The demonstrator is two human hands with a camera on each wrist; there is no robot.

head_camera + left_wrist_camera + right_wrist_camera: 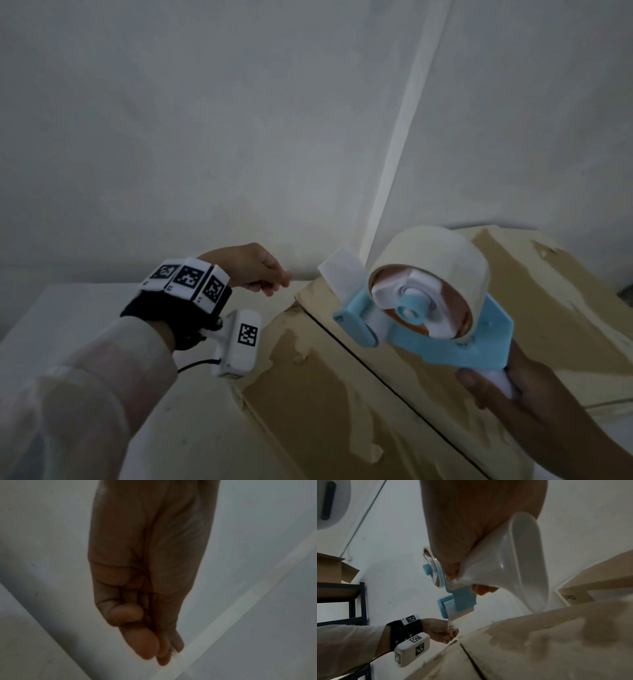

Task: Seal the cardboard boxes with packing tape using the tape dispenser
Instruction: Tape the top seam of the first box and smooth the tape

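Note:
A cardboard box with a scuffed, peeled top lies with its flaps down and a dark seam between them. My right hand grips the white handle of a blue tape dispenser, held just above the box. It carries a beige tape roll, and a loose tape end sticks out toward the left. My left hand hovers by the box's far corner, a short gap from that tape end. Its fingers are curled against the thumb with nothing visible between them.
The box sits on a white surface against a pale wall with a white vertical strip. The right wrist view shows a dark metal shelf carrying an open carton, and another box behind.

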